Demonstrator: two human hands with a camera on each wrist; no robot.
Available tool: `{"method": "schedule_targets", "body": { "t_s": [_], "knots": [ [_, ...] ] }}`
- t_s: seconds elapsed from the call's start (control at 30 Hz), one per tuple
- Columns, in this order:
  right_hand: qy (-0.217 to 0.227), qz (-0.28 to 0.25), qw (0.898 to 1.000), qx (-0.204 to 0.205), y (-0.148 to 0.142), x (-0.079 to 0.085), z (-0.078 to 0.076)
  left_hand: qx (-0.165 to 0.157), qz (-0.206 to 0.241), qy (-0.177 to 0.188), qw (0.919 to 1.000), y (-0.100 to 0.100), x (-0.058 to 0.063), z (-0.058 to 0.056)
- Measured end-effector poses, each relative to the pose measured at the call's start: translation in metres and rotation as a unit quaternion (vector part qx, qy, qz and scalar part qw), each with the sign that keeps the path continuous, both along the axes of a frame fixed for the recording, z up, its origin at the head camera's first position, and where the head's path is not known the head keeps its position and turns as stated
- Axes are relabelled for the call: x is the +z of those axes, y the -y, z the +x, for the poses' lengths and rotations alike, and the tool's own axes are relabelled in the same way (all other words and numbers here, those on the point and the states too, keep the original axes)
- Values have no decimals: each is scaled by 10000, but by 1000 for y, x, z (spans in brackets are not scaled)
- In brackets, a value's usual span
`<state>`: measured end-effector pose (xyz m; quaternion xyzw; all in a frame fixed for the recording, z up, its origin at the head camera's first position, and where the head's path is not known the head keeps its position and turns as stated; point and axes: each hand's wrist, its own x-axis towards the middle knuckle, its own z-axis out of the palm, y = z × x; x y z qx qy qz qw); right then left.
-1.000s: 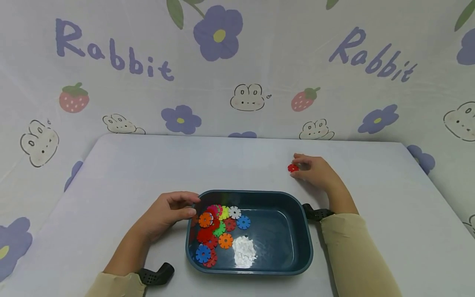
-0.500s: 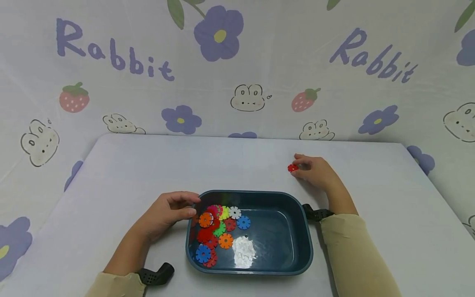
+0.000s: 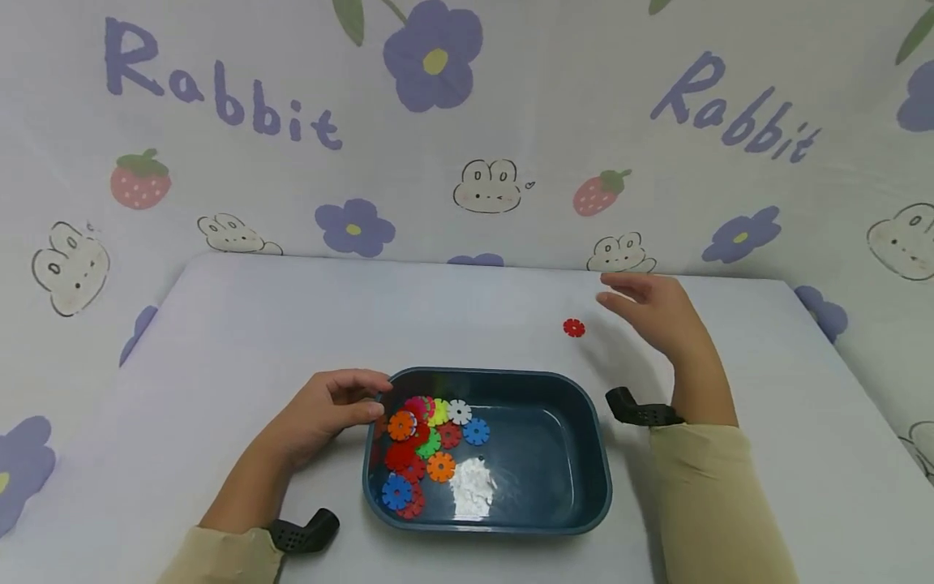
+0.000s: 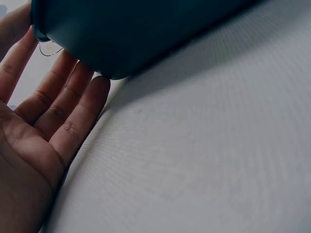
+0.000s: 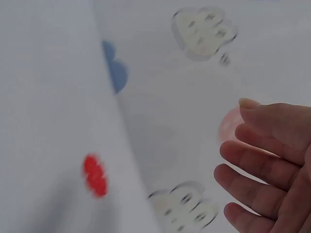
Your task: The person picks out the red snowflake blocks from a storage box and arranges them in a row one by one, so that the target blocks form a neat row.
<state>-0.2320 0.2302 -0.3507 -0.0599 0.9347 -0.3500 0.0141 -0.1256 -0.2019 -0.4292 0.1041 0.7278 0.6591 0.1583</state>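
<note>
My left hand (image 3: 321, 414) rests at the left back corner of a dark teal plastic tray (image 3: 533, 495), thumb and index fingertip right at the rim. In the left wrist view its fingers extend along the outside of the tray wall (image 4: 121, 39). Notched plastic discs (image 3: 441, 466) in red, orange, blue, green, yellow, pink and white lie heaped toward the tray's left side. Behind the tray, a single red notched disc (image 3: 568, 328) lies flat on the white table. My right hand (image 3: 660, 312) is raised to the right of that disc, fingers spread from the thumb and holding nothing.
Across the back hangs a white cloth (image 3: 540, 97) printed with rabbits, flowers and strawberries, right up against the table's far edge. A black wrist mount (image 3: 302, 535) is on the left wrist and another black mount (image 3: 642, 408) on the right.
My right hand has let go of the red disc and lifted away up and to the right, leaving the disc on the table. My left hand stays at the tray corner; the head view shifts slightly.
</note>
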Motion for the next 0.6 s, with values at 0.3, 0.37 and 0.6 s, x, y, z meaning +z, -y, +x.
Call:
{"method": "schedule_targets", "body": {
  "t_s": [0.3, 0.37, 0.6],
  "knots": [
    [-1562, -471, 9806, 1089, 57, 48, 42, -157, 177, -156, 9996, -2, 1, 0],
    [-1825, -432, 9698, 1562, 73, 50, 49, -145, 175, -137, 9996, -2, 1, 0],
    [-1425, -141, 9553, 2584, 110, 45, 63, -112, 65, -89, 9999, -1, 1, -1]
  ]
}}
